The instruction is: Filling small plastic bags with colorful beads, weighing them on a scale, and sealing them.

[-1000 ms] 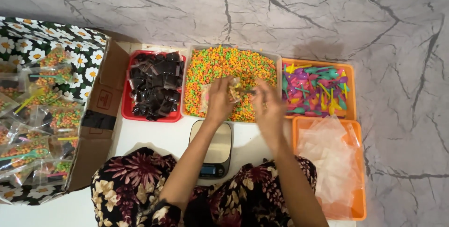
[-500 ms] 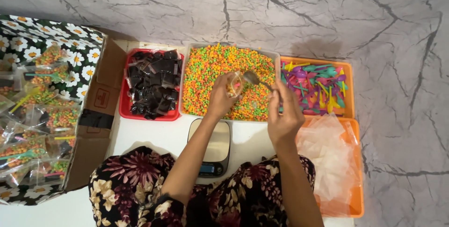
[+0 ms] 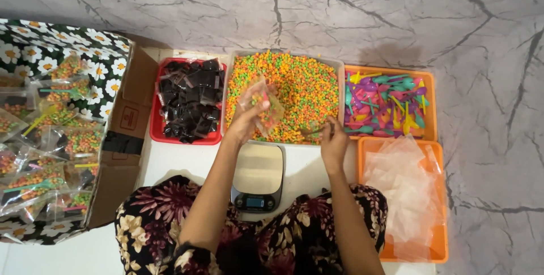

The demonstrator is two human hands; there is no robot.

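Observation:
My left hand [image 3: 245,121] holds up a small clear plastic bag [image 3: 262,102] with some coloured pellets in it, over the front left part of the grey tray [image 3: 284,54] full of orange, green and yellow pellets. My right hand [image 3: 334,142] is at the tray's front right corner, fingers closed on a thin scoop or spoon [image 3: 314,130] that dips into the pellets. A small digital kitchen scale [image 3: 258,177] sits on the white surface between my forearms, nothing on its plate.
A red tray of dark sachets [image 3: 188,104] stands left of the pellets. At right are an orange tray of coloured plastic spoons [image 3: 386,104] and an orange tray of empty clear bags [image 3: 403,187]. A cardboard box [image 3: 54,133] of filled packets stands at far left.
My right hand has come down from beside the bag to the tray's front right edge. The left hand has lifted the bag slightly and shifted left.

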